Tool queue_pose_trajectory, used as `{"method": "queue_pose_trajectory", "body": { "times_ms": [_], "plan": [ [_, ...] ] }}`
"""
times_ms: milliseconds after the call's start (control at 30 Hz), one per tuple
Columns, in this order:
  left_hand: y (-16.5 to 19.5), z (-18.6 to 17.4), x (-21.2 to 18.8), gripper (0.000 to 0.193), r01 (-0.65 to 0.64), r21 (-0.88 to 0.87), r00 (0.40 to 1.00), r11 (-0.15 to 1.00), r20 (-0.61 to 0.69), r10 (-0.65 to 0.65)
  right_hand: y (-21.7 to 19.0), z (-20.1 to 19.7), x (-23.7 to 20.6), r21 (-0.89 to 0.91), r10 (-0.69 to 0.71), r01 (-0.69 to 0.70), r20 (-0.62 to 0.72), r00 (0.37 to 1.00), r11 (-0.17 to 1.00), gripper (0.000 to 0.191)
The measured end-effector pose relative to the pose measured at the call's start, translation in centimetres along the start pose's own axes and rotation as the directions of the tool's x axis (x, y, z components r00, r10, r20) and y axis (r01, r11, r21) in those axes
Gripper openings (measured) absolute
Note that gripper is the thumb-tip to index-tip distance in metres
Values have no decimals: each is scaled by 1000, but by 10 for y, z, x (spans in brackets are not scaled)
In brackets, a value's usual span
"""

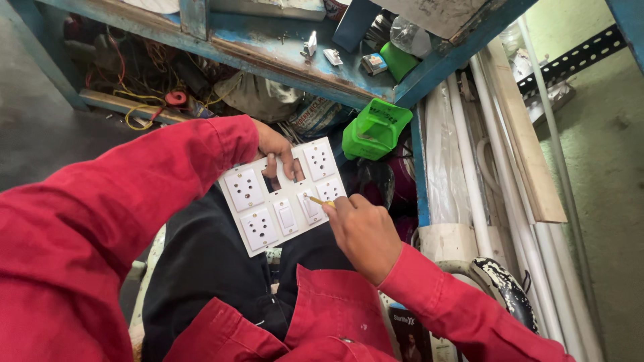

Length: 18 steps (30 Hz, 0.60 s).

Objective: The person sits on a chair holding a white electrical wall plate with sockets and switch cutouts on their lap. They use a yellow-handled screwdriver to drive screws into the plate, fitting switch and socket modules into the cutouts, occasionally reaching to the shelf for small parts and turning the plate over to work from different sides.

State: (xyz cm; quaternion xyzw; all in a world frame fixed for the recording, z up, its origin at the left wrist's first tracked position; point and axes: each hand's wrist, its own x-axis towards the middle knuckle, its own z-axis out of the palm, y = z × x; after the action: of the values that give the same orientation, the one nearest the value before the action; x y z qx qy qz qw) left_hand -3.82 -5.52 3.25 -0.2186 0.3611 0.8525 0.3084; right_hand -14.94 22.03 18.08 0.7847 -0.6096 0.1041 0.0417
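The right hand (362, 231) pinches a small yellow tool (315, 200) against the white switch plate (282, 194), which the left hand (275, 149) clasps, likely needing steady pressure.

Switch plate (282, 194) over lap, between hands; workbench (282, 47) behind; pipes (510, 221) right.

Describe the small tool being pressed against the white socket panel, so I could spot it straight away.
Start at the white switch-and-socket plate held over the person's lap, with the left hand gripping its top edge. At the plate's right edge, the right hand pinches a thin yellowish tool, its tip on a switch. It is the only slim, yellowish thing against the white modules.
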Motion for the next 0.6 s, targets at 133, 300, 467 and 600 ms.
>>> {"method": "queue_pose_trajectory", "body": {
  "times_ms": [133,300,467,600],
  "plan": [
    [2,3,0,37,-7,35,992,999,-126,12,-5,-3,10,-36,47,-44,87,995,998,26],
    [1,0,1,36,2,8,1000,1000,26,-2,-13,-15,20,-88,-310,312,39,950,946,7],
    [0,-2,0,36,43,-48,998,998,-38,-45,-19,-14,19,-146,-39,65,174,984,987,25],
    [0,-3,2,36,-11,60,998,998,-65,15,-19,-13,16,-152,12,26,246,969,988,19]
  ]
}}
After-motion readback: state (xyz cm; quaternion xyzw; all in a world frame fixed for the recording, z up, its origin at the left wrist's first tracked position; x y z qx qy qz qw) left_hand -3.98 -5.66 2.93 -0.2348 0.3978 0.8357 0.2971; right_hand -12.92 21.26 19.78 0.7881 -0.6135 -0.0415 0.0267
